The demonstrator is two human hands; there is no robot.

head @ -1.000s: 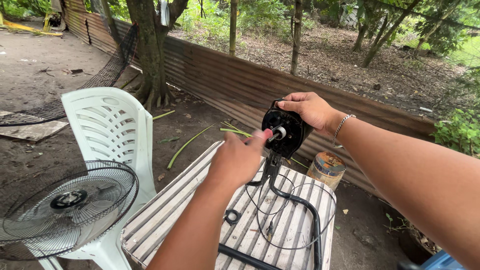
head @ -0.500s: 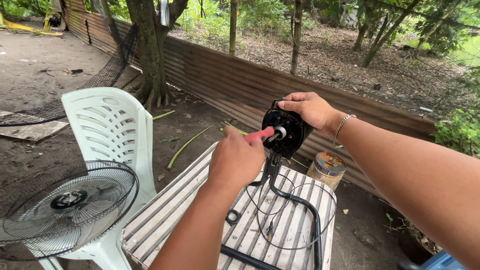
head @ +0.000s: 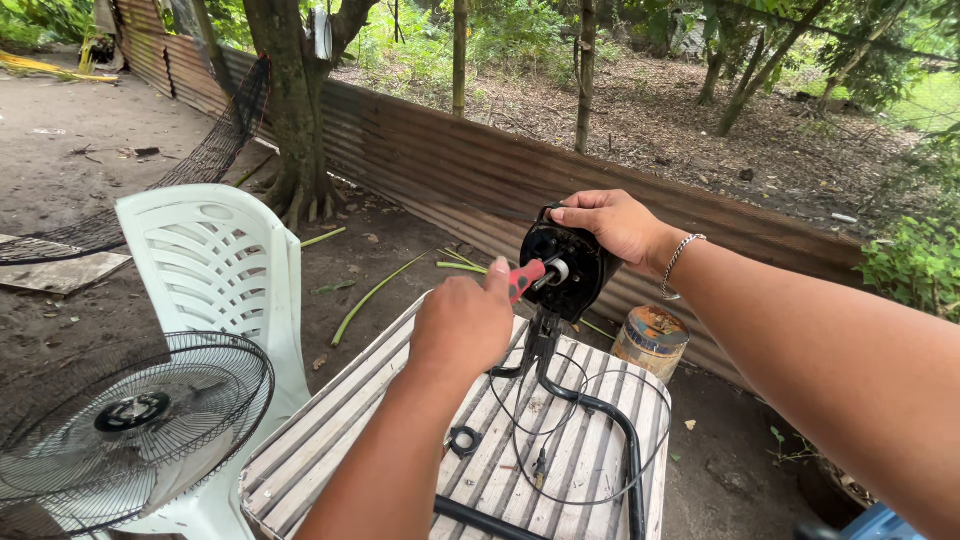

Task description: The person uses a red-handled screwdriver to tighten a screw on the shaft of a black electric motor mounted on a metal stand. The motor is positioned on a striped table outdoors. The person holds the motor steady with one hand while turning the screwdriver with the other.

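- The right hand [head: 615,225] is closed over the top of a black fan motor housing [head: 565,268], steadying it upright above the far edge of the slatted table [head: 330,425]
- The left hand [head: 462,325] is wrapped tight round a red-handled screwdriver [head: 527,279], its grip holding the handle with the tip pointed into the middle of the housing, beside the pale shaft end
- The housing sits on a black bent tube stand [head: 610,420] that runs down toward the table's near right corner; a thin black cable [head: 520,440] loops loosely over the slats, and a small black ring [head: 464,440] lies near the middle of the table
- The step in hand looks like working a screw at the face of the motor; whether the tip is seated in a screw head I cannot tell
- The next move would call for the housing to be kept from twisting while the driver stays square to the screw, since a slip could bring the tip onto the shaft or the fingers
- Off the table's left edge stands a white plastic chair [head: 215,270] with a wire fan guard [head: 130,420] resting on it
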